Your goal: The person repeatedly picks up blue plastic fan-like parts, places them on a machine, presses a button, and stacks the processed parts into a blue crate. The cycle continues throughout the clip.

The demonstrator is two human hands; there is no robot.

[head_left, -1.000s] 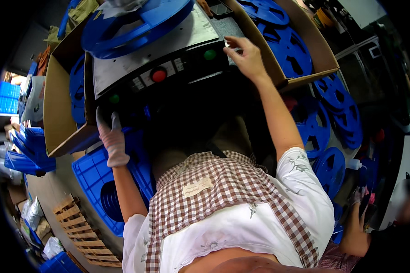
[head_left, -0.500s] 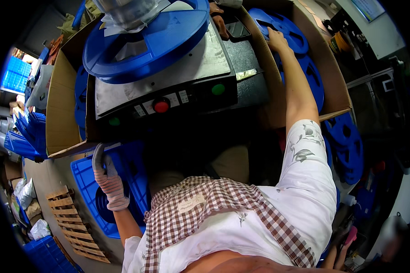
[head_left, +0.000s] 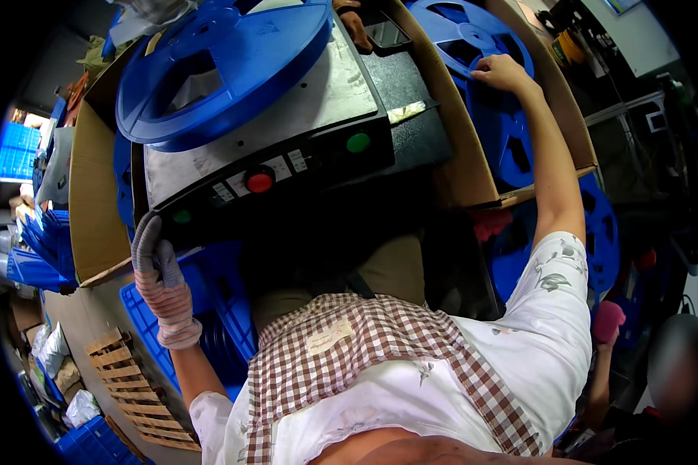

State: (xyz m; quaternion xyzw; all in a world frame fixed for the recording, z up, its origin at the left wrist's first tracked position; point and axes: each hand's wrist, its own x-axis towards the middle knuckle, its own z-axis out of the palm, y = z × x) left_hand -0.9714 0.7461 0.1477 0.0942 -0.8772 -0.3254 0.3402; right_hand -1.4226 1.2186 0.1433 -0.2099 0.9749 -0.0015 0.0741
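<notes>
My right hand (head_left: 506, 74), bare, reaches into the cardboard box at the right, its fingers curled on the lower edge of a blue plastic reel (head_left: 457, 23). Another blue reel (head_left: 498, 132) lies under it in the same box. My left hand (head_left: 161, 283) wears a grey and pink striped glove. Its fingers are stretched out beside the front left corner of the machine (head_left: 326, 159), holding nothing; whether they touch the corner I cannot tell. On the machine's metal top rests a large blue reel (head_left: 279, 43), partly cut off by the upper edge.
A cardboard box (head_left: 93, 194) stands left of the machine, a blue crate (head_left: 143, 302) below it. More blue reels (head_left: 597, 232) stand under the right box (head_left: 504, 199). A wooden pallet (head_left: 136, 387) lies on the floor. At the lower right shows another person's pink-gloved hand (head_left: 609, 322).
The upper reel in the right box shows more of its face, and my right hand has shifted right along its edge. My left hand has moved up and left. The whole view has shifted slightly.
</notes>
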